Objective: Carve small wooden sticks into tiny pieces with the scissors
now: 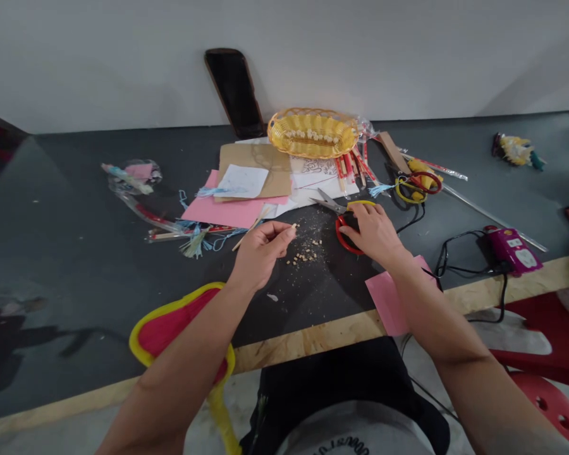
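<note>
My left hand pinches a thin wooden stick; its pale tip shows at the thumb and its other end sticks out to the left. To the right, my right hand is on the red-and-yellow handles of a pair of scissors, fingers curled over them. The blades are spread apart and point left. Small cut wooden bits lie scattered on the dark table between my hands. Behind them, a yellow woven basket holds a row of small pale pieces.
A phone leans on the wall. Pink paper, brown card and blue tassels lie left of centre. Second scissors and a purple box with cables are right. A red-and-yellow shape lies under my left forearm.
</note>
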Demonstrator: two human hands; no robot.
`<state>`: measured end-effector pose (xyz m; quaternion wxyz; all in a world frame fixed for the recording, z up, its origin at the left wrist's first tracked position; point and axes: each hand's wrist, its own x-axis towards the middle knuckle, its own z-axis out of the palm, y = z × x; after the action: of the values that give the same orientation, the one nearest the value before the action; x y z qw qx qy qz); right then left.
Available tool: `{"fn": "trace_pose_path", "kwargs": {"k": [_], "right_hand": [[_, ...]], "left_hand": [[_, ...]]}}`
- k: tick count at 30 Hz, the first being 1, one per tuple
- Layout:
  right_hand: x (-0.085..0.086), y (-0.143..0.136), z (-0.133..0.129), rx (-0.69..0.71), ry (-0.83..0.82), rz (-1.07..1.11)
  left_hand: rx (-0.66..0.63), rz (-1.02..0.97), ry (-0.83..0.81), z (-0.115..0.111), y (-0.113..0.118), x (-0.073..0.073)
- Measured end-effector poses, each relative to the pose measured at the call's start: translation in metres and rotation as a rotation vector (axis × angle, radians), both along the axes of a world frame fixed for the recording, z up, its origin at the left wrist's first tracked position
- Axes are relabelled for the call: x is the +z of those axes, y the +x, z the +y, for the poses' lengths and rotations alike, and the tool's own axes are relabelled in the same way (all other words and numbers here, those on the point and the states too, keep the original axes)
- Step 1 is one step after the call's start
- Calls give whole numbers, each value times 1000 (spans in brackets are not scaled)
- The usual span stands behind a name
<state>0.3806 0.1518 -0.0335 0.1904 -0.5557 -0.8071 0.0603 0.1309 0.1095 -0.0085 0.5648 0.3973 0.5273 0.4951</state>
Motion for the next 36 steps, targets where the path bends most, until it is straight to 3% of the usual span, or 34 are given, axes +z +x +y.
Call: {"fn": "trace_pose_path", "kwargs": {"k": [7, 9, 13, 18, 23, 30, 36], "right_hand": [[15, -1, -5, -188, -125, -191], [18, 2, -4, -165, -167, -193], [17, 3, -2, -61, -144, -112], [14, 0, -2, -140, -127, 144], [14, -8, -8, 79, -101, 639], [19, -29, -29, 421, 14, 354], [19, -34, -34, 424, 42, 290]], "left_hand": [[28, -46, -20, 1, 2, 3], [32, -61, -20, 1, 2, 4], [41, -89, -2, 1, 1, 3], [81, -123, 44, 1, 0, 3], [107, -188, 96, 2, 0, 8], [126, -155, 139, 1, -2, 4], [88, -52, 128, -4, -3, -4]]}}
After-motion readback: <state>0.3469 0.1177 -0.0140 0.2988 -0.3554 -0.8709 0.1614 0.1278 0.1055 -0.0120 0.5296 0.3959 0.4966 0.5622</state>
